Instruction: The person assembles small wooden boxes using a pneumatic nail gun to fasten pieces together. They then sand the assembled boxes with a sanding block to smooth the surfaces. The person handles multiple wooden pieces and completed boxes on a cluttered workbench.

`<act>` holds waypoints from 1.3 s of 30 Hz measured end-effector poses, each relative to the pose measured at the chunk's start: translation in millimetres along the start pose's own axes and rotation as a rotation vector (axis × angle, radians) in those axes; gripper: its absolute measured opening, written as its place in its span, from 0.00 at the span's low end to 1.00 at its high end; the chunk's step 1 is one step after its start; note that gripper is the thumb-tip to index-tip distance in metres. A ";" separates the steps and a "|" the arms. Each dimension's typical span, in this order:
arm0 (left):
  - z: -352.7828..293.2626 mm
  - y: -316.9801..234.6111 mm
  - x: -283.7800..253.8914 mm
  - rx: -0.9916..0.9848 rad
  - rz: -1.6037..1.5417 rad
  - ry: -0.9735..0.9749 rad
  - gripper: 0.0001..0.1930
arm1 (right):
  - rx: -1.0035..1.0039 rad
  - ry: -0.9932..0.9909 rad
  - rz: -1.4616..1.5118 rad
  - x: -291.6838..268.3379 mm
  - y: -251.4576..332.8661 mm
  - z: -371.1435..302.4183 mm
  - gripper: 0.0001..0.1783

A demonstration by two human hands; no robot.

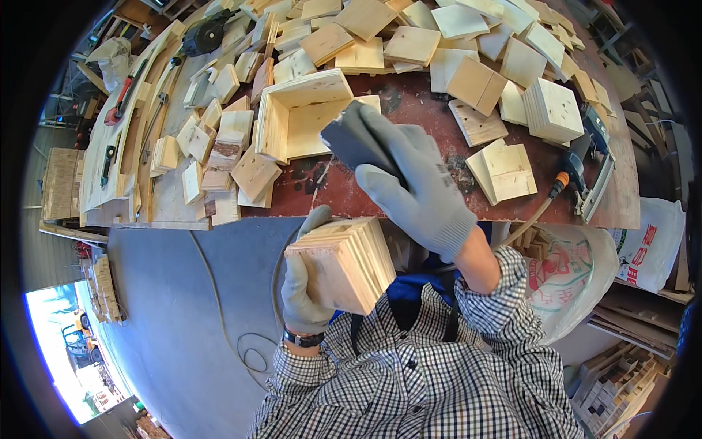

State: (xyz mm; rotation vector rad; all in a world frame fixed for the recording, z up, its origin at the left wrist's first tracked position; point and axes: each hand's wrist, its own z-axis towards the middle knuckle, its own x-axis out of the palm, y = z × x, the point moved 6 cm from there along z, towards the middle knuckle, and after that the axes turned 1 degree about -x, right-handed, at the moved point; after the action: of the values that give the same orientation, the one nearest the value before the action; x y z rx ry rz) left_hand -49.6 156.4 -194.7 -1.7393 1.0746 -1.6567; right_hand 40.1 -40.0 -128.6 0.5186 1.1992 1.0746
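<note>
My left hand (pixel 301 296), in a grey glove, is closed around a stack of square wooden pieces (pixel 340 271). The stack is tilted and held in front of my chest, just off the bench's near edge. In my gloved right hand (pixel 424 194) is a dark grey sanding block (pixel 357 143), gripped with the thumb on one side and the fingers over the other. It is raised above the stack and apart from it. Behind the block, an open wooden box (pixel 322 132) lies on the dark red bench top (pixel 409 106); the block and hand partly hide it.
Loose wooden squares (pixel 413 44) pile across the back of the bench, and smaller pieces (pixel 219 146) lie left. A neat stack (pixel 553 110) stands right, near a power tool (pixel 578 164) with a hose. White sacks (pixel 578 271) stand below right. A hose (pixel 219 300) loops on the floor.
</note>
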 end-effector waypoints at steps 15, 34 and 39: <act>7.9 -47.5 -6.7 0.199 0.471 0.020 0.63 | -0.149 0.214 0.111 -37.4 29.6 -40.6 0.37; -5.8 -72.4 -6.3 0.253 0.597 0.014 0.70 | -0.084 0.173 0.008 -35.3 -5.2 -35.9 0.42; 3.6 -57.1 8.9 0.181 0.294 -0.091 0.61 | -0.270 -0.019 0.146 -2.0 40.8 -47.2 0.42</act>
State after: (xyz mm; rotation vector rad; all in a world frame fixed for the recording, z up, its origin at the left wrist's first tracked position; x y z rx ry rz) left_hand -35.2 180.5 -144.1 -1.4498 1.0458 -1.4314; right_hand -19.2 -33.1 -110.3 0.4092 0.9909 1.3311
